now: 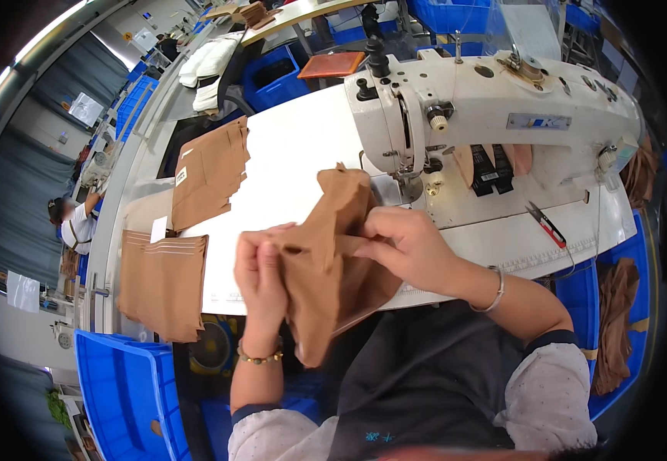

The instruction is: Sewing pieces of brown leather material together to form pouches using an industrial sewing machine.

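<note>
A crumpled piece of brown fabric (319, 265) is held up between my two hands, just in front of the sewing machine (471, 107). My left hand (261, 273) pinches its left side, thumb on top. With thumb and fingers together, my right hand (406, 242) grips the cloth's right side. The upper end of the fabric reaches close to the needle area (406, 180), and its lower end hangs past the table's front edge. Folds hide most of the fingertips of both hands.
Stacked brown fabric pieces (209, 173) and another pile (163, 284) lie left on the white table (295, 131). Red-handled scissors (547, 224) rest at right. Blue bins (130, 392) stand below left and right, the right one holding brown cloth (616, 326). Another person (78, 223) sits far left.
</note>
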{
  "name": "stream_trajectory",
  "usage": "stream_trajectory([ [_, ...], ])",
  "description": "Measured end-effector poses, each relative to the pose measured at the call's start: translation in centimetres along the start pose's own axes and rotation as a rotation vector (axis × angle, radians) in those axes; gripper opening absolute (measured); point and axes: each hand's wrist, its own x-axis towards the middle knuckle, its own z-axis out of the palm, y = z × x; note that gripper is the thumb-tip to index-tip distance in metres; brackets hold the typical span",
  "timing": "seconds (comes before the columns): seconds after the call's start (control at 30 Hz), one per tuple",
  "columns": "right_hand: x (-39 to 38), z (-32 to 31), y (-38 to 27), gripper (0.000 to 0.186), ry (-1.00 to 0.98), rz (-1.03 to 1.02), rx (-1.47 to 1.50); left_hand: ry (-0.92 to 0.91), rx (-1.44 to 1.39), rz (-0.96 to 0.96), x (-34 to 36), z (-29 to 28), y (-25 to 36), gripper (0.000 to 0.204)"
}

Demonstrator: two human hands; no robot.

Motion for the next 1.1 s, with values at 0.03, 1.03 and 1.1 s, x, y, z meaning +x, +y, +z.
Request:
stream_trajectory([
  [0.03, 0.1, -0.6, 0.0, 0.014, -0.042, 0.081, 0.08, 0.074, 0.006, -0.027, 0.5, -1.3, 0.5, 0.02],
  [1.03, -0.4, -2.7, -3.5, 0.029, -0.04, 0.12, 0.28, -0.203, -0.1, -0.302, 1.3, -0.4, 3.2, 0.009],
  [1.1, -0.5, -2.6, -3.8, 0.024, -0.012, 0.056, 0.223, -0.163, -0.094, -0.244, 1.3, -0.1, 3.4, 0.009],
])
